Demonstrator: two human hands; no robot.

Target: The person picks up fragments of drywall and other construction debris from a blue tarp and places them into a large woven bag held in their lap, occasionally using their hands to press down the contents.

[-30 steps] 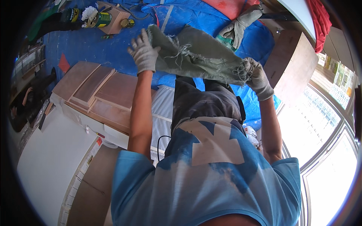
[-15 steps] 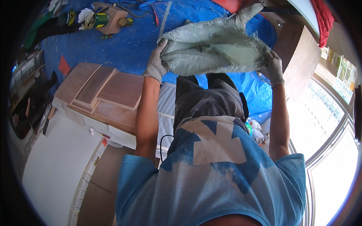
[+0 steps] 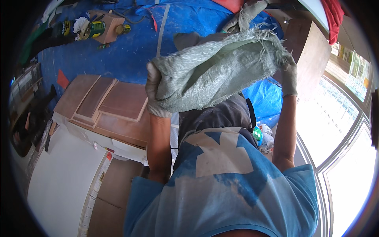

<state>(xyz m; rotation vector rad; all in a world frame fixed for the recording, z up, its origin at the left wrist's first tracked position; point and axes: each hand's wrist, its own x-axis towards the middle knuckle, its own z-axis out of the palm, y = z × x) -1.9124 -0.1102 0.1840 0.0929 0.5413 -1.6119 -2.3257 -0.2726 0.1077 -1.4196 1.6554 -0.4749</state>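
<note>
Stretched between my hands is a pale grey-green woven sack, its mouth partly spread with frayed threads along the rim. My left hand, in a light knitted glove, is closed around the sack's left edge. At the upper right edge, my right hand, gloved alike, grips the sack; its fingertips are partly hidden behind the fabric. The sack tilts, its left end lower and nearer to me. A bunched greyish part shows beyond its far rim.
Brown wooden panels lie stacked at the left. Blue sheeting covers the area ahead, with cans and a wooden box at the far left. A tall wooden board piece stands at the right beside a window.
My left hand has come nearer to me and slightly left, pulling the sack's left end down. My right hand has shifted little. The sack has gone from nearly level to slanted.
</note>
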